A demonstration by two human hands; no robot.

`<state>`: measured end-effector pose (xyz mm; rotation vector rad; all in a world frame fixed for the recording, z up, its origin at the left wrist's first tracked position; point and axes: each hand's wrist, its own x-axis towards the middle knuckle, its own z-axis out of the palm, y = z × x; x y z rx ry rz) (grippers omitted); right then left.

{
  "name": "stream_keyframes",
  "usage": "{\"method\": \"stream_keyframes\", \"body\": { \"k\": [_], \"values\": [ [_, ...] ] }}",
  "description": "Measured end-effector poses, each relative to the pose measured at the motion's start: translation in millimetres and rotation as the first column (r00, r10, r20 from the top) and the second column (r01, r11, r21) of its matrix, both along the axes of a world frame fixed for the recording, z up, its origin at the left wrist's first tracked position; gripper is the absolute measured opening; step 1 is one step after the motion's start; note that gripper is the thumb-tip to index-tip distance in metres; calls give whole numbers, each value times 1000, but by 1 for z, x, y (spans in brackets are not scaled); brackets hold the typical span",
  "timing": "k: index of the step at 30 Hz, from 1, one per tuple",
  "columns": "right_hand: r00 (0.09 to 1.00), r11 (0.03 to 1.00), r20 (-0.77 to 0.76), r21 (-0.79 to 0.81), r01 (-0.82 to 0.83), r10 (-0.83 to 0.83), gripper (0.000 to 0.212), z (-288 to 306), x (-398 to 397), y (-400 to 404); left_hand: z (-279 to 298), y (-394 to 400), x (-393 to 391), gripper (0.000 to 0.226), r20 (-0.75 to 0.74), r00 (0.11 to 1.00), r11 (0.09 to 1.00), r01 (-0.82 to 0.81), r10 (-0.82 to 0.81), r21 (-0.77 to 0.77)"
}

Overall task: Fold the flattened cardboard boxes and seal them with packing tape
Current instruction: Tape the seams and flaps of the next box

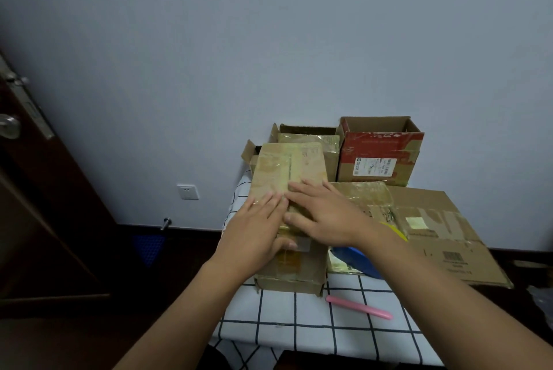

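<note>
Head view is showing me both hands pressing flat on a taped cardboard box: left hand and right hand lying with fingers straight, gripping nothing. It is sitting on the checked surface, a pink tool, perhaps a cutter, lying nearby.

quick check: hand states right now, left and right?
Left hand: open, fingers straight, pressing flat on top of the taped cardboard box.
Right hand: open, fingers spread, pressing on the same box top; holds nothing.
</note>
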<state>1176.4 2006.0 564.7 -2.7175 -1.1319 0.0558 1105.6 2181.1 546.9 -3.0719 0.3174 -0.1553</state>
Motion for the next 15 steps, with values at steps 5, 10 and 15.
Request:
{"method": "stream_keyframes", "body": {
  "k": [5,10,15],
  "values": [
    [985,998,162,-29,-51,55,106,-19,-19,-13,4,6,-1,77,-104,994,990,-50,36,-132],
    [973,997,221,39,-70,60,87,-21,-21,-9,6,4,-15,74,-57,996,982,-75,66,-175],
    [975,992,191,28,-125,117,101,-28,-33,0,15,19,-34,74,-123,989,990,-98,85,-105]
  ]
}}
